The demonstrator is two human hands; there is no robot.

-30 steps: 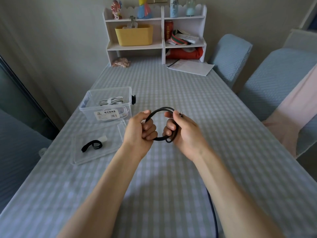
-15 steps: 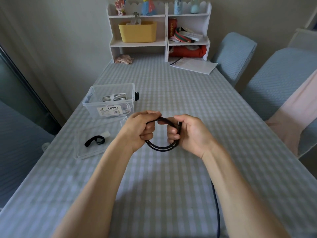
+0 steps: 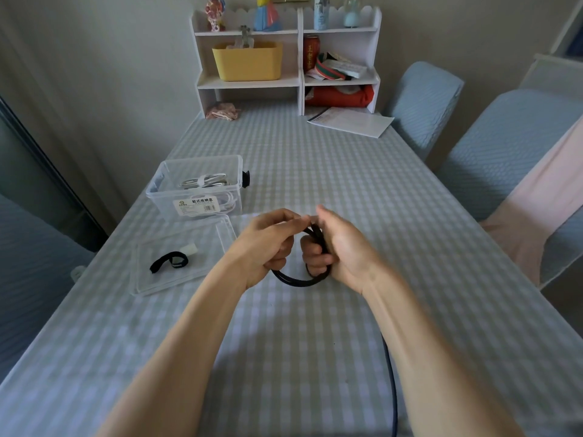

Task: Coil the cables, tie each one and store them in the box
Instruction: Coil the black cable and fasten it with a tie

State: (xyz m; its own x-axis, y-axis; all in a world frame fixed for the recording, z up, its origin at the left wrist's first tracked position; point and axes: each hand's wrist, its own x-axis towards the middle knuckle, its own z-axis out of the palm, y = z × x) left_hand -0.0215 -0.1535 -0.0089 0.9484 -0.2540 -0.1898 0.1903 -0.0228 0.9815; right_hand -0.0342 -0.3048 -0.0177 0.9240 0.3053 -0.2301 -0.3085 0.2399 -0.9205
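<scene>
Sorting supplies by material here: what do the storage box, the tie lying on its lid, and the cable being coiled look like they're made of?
Storage box: clear glossy hard plastic, since its contents show through.
Tie: black, matte, flat strap on the lid, probably fabric hook-and-loop.
Cable: black with a smooth, slightly shiny jacket, likely rubber or PVC; it bends into loops easily.

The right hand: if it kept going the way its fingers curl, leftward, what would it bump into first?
Most likely the left hand: the right hand grips the black cable facing it, fingertips almost touching, though depth is hard to judge.
</scene>
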